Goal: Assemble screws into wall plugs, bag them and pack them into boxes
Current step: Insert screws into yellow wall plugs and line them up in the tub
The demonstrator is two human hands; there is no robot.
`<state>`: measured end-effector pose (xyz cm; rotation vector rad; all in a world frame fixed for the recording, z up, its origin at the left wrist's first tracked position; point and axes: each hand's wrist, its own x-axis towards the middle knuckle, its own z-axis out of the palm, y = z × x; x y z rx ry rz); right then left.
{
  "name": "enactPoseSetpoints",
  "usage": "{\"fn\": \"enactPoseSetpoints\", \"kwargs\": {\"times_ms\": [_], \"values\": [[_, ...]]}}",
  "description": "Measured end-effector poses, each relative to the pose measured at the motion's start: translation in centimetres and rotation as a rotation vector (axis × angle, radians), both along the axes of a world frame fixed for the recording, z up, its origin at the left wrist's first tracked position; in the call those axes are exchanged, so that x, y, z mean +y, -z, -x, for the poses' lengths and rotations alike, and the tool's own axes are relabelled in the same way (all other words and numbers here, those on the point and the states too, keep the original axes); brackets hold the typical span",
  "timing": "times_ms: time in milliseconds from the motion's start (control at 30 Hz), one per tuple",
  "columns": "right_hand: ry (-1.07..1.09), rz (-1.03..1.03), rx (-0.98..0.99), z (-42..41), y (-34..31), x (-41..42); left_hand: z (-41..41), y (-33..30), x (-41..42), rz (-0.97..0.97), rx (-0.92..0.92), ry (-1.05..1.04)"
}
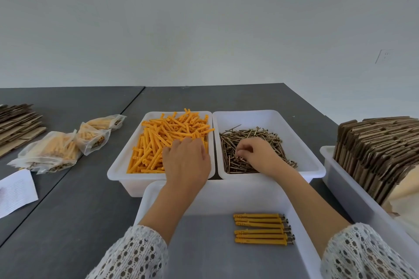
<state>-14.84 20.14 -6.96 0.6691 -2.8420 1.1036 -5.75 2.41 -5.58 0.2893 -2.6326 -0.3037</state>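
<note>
The left hand (186, 161) lies on the yellow wall plugs (167, 140); its finger state I cannot tell. The right hand (256, 154) pinches among the screws (260, 140) with curled fingers

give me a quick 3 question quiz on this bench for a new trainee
1. True or false: the left hand is in the tray of orange wall plugs.
2. What fills the tray the right hand reaches into?
3. How many assembled plugs lie in the near tray? A) two B) six C) twelve

Key: 1 true; 2 screws; 3 B
</note>
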Motion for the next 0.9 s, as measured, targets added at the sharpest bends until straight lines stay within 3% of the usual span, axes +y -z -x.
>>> {"fn": "enactPoseSetpoints", "kwargs": {"times_ms": [100, 167, 367, 600, 900], "values": [[0.031, 0.095, 0.102, -0.3, -0.2, -0.1, 0.1, 0.1, -0.7, 0.014, -0.222, -0.123], [0.033, 0.029, 0.204, -0.5, -0.3, -0.3, 0.2, 0.2, -0.8, 0.005, -0.268, -0.136], [-0.008, -0.216, 0.397, -0.8, 0.0, -0.8, 0.3, 0.4, -1.4, -0.146, -0.23, -0.037], [-0.035, -0.199, 0.42, -1.3, -0.5, -0.9, 0.4, 0.7, -1.3, -0.163, -0.183, 0.003], [-0.051, -0.156, 0.525, -1.4, -0.6, -1.1, 1.0, 1.3, 0.0, -0.094, 0.064, 0.127]]}}
